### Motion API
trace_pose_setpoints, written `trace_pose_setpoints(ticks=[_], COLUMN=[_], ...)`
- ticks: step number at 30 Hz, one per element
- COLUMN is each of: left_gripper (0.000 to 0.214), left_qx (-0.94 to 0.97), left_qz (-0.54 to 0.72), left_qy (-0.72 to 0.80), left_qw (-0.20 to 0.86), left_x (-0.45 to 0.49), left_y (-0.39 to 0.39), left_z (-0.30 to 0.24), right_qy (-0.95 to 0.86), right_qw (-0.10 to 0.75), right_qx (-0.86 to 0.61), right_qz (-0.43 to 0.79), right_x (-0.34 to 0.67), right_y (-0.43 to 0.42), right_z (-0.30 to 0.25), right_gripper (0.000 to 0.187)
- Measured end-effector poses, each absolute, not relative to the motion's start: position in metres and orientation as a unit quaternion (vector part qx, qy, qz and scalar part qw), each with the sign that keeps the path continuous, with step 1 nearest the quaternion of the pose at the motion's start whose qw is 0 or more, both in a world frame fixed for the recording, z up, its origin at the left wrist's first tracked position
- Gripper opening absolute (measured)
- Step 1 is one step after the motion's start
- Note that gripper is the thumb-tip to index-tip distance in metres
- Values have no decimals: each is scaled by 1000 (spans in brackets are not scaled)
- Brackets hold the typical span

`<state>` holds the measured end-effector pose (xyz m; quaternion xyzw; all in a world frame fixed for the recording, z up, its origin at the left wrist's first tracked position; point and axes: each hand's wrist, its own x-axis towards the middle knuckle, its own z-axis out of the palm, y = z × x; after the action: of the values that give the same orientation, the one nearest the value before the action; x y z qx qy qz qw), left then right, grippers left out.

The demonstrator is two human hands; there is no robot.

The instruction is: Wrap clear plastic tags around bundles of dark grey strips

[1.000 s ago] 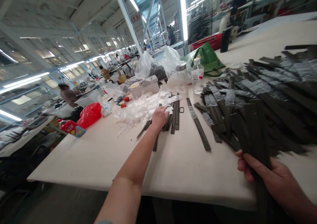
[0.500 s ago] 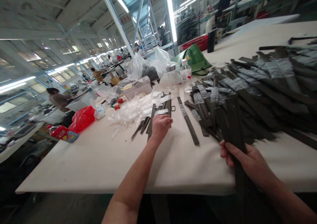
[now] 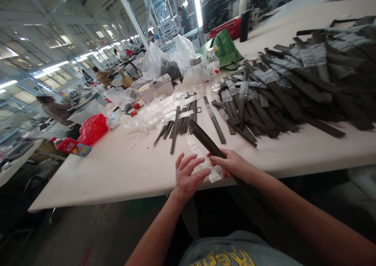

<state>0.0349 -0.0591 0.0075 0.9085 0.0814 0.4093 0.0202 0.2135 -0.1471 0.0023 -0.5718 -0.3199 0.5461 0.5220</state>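
Note:
My right hand (image 3: 232, 164) is closed around a bundle of long dark strips (image 3: 207, 138), which slants up to the left over the table's front edge. Fingers spread, my left hand (image 3: 189, 176) is open just left of it and holds nothing that I can see. Between the two hands runs a whitish, see-through strip (image 3: 199, 154); whether a finger touches it I cannot tell. Beyond my left hand, several loose dark strips (image 3: 175, 131) lie beside crumpled white plastic pieces (image 3: 160, 111). A single dark strip with a grey wrapped band (image 3: 216, 123) lies farther right.
A large heap of dark strips with grey wrapped bands (image 3: 293, 85) covers the table's right side. Behind are a glass jar (image 3: 197, 70), a plastic bottle (image 3: 213, 64), a green bag (image 3: 226, 48) and a white box (image 3: 157, 87). A red bag (image 3: 93, 129) sits left.
My right hand has brought the dark strips left and toward the middle. My left hand has drawn back from the loose strips and opened. A whitish strip now shows between the hands.

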Motion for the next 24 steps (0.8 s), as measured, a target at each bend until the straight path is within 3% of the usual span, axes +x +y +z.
trace_pose_setpoints(ticks=[4,7,11,14,20,24], left_gripper=[15,15,27,32,26,28], left_qx=[923,907,776,675,661,610], left_qz=[362,340,349,256,156,163], left_qy=[117,202,335,371,351,359], left_qw=[52,142,404,584,644,687], left_x=[28,24,23,31,50,58], left_y=[-67,-76,-87,-91,-91,-88], left_z=[4,3,8,15,20,17], right_qy=[-324,-339,-371,-395,-431,-452], right_qw=[536,552,545,532,532,514], right_qx=[-554,-565,-619,-636,-629,-654], right_qz=[548,511,427,396,368,321], right_x=[202,199,205,209,203,207], right_y=[-139,-138,-142,-144,-142,-148], right_z=[4,9,17,21,25,32], right_gripper=[45,38,32,31,28,26])
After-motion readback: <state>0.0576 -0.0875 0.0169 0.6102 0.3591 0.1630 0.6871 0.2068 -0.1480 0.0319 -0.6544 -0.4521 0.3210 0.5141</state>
